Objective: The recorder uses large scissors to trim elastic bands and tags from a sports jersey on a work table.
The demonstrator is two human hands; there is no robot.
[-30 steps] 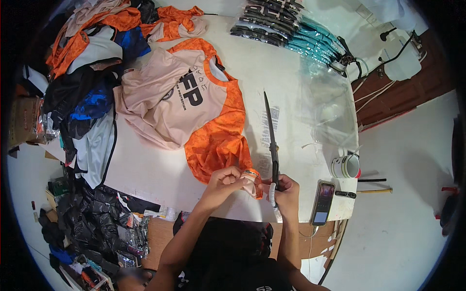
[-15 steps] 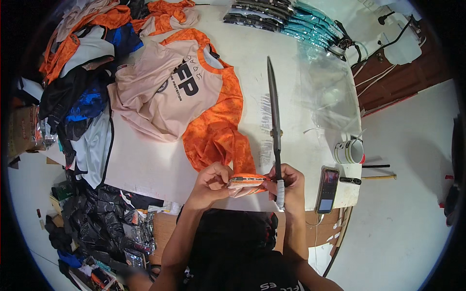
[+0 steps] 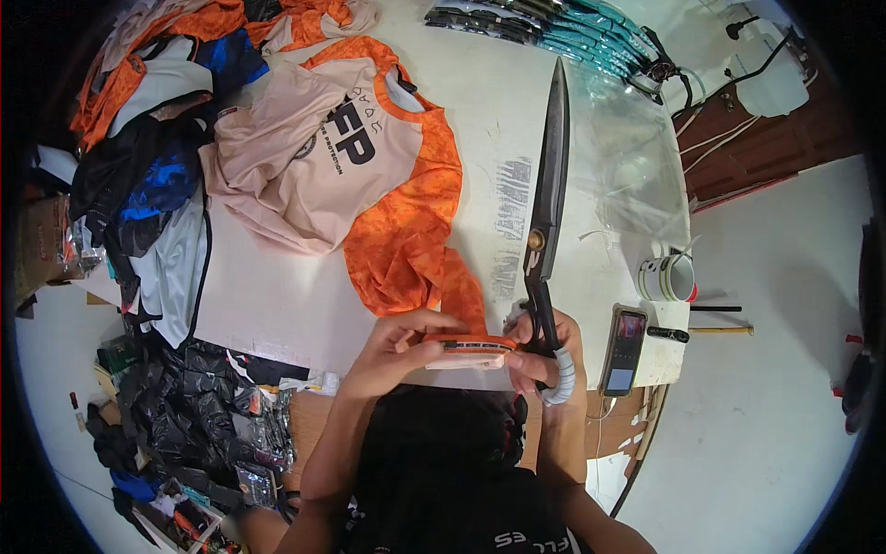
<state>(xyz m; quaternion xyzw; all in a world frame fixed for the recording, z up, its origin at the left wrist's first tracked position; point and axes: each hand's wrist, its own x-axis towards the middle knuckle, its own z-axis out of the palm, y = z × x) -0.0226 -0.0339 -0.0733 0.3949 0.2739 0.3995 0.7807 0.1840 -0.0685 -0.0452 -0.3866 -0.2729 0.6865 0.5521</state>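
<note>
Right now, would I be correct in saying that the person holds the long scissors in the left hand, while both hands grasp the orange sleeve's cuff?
Not quite: the head view shows the long scissors in the right hand, not the left hand. Both hands do grasp the orange sleeve's cuff.

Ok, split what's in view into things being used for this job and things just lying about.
In use:
Orange-and-beige shirt, its sleeve end held by the left hand and touched by the right hand
Dark scissors, in the right hand

Seemingly just lying about:
Phone
Mug
Clear plastic
Stack of plastic-wrapped packages
Garment pile at left
</note>
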